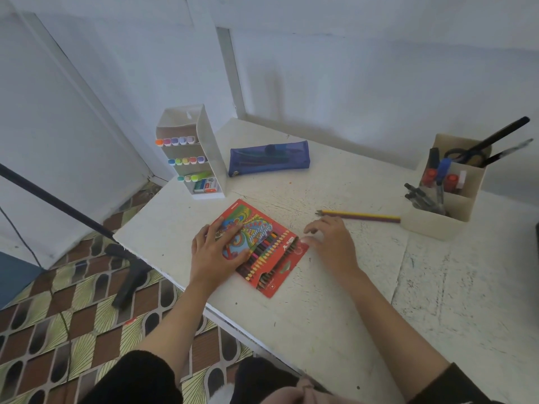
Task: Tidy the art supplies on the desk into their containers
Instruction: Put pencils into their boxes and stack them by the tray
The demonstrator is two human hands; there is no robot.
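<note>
Left hand (217,252) lies flat on red cardboard "Colour Pencil" box (271,249) at left edge of white worktop (320,301); right hand (332,243) released, empty

Pencil box (259,247) on desk (320,310) nr front-left edge; left hand (214,252) on it, right hand (332,243) just right of it. Marker rack (191,153) behind box, pouch (268,158) right of rack. Loose pencil (360,216) btwn right hand & pen holder (443,199).

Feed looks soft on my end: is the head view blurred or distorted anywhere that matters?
Head view: dim, bluish, even light, no glare; wide-angle bend curves the desk edges; right hand fingertips and the pens in the cardboard organiser look smeared; the pencil box under the left hand is sharp.
</note>
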